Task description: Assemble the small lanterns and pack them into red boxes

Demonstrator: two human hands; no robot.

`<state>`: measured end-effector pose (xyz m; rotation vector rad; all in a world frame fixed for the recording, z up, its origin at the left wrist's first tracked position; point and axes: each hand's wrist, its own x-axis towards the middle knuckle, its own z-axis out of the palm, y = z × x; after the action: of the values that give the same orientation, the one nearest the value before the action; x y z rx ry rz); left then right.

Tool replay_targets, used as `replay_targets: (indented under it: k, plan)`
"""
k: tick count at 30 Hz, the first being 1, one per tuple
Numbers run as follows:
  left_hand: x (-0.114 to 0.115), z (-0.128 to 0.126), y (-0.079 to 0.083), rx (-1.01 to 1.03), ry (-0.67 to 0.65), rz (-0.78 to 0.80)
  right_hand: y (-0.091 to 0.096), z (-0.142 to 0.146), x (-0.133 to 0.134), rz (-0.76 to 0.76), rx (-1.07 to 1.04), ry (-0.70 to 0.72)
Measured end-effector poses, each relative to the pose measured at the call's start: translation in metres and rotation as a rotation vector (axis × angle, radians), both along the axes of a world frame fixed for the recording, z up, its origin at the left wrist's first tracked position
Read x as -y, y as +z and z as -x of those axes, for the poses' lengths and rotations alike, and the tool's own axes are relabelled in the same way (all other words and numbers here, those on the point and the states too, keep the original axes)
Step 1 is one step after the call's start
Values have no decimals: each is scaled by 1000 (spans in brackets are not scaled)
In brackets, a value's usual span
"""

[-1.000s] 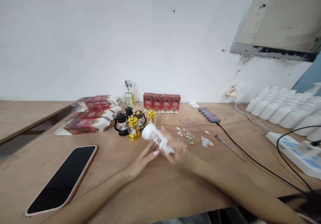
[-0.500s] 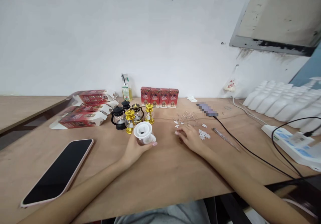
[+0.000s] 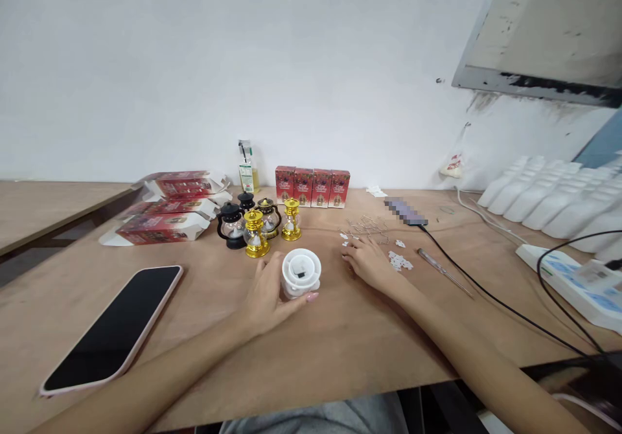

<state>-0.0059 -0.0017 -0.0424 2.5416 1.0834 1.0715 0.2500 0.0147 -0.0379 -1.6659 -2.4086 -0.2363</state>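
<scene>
My left hand [image 3: 272,298] is wrapped round a small white lantern [image 3: 301,273] held with its round base turned toward me, low over the wooden table [image 3: 311,350]. My right hand [image 3: 367,262] rests on the table to the right, fingers curled down onto a scatter of small white pieces [image 3: 399,262]; whether it grips one is hidden. Just beyond lies a tangle of thin wire handles [image 3: 369,228]. Behind the white lantern stands a cluster of small gold and black lanterns [image 3: 257,227].
A phone [image 3: 111,327] lies face up at the left. Flat red cartons [image 3: 168,217] are stacked at the back left, several upright red boxes [image 3: 312,186] by the wall. A screwdriver [image 3: 444,272], black cable [image 3: 486,298], power strip [image 3: 573,278] and white bottles [image 3: 549,204] fill the right.
The white lantern passed from my right hand to my left, which has turned its base toward me and shifted right. My right hand went to the small white pieces and stays there.
</scene>
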Motion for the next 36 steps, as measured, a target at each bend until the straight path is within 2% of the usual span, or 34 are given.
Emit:
replay_targets:
  k: [7, 14, 17, 21, 23, 30, 36]
  plan:
    - [1, 3, -3, -96, -169, -113, 15, 3, -8, 134, 41, 123]
    - [0, 3, -1, -73, -170, -126, 27, -3, -23, 254, -62, 189]
    - [-2, 3, -8, 31, -159, -95, 26, -4, -23, 263, -107, 189]
    - [-5, 4, -19, 167, -54, 13, 22, -6, -20, 252, -169, 196]
    - [-4, 3, -18, 190, -22, 24, 20, -7, -19, 249, -200, 208]
    - [1, 2, 1, 121, -54, -136, 14, -9, -19, 257, -323, 216]
    - [0, 5, -3, 46, -147, -177, 7, -16, -23, 357, -489, 214]
